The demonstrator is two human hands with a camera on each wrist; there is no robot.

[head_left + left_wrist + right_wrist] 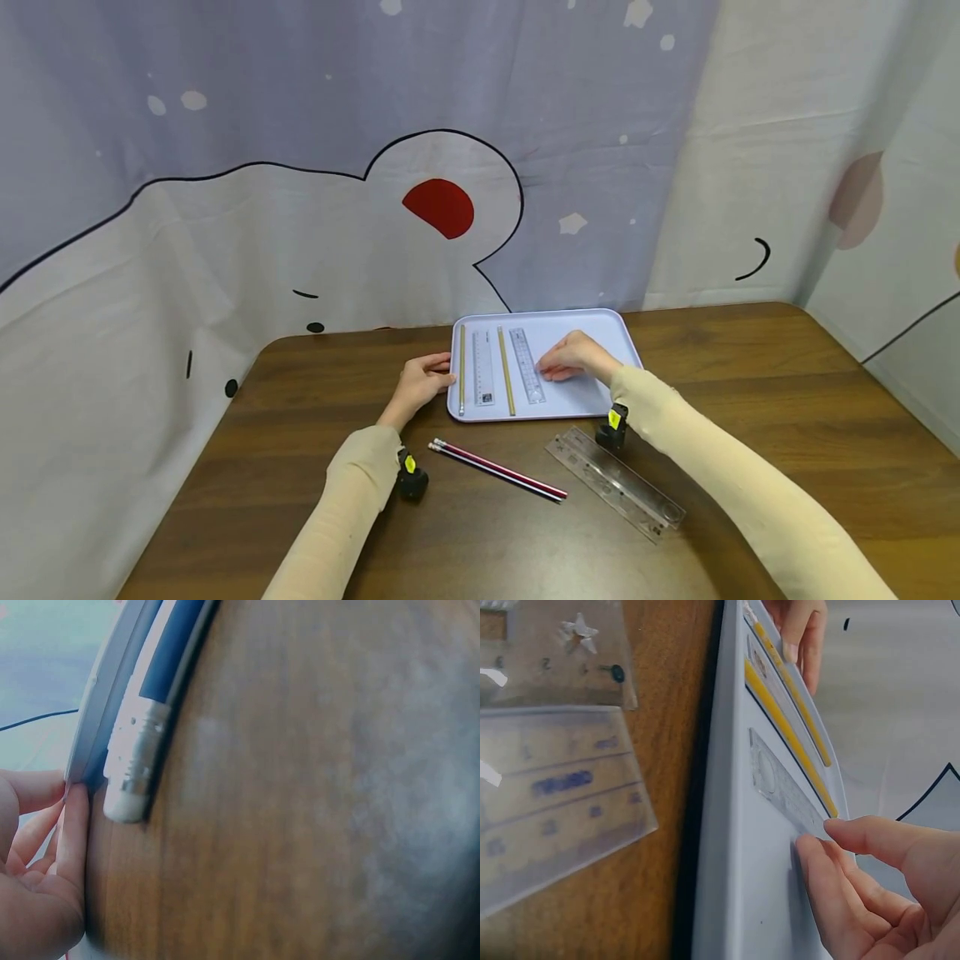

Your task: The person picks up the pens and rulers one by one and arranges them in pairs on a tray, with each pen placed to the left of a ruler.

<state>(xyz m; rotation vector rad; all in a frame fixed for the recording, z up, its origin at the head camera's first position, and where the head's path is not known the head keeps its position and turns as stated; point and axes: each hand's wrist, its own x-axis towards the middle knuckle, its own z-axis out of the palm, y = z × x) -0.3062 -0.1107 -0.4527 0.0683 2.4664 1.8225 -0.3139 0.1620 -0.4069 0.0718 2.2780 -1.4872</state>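
White tray (570, 405) | two yellow pencils (506, 372), two rulers (527, 367) | right hand (576, 356) at one

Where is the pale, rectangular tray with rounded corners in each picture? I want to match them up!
Head: the pale, rectangular tray is just right of and below the picture's middle.
Left wrist: only a slanting strip of the tray shows, at upper left.
Right wrist: the tray runs from top to bottom through the middle.
Shared landmark: the person's bare left hand, at the tray's edge in all three.
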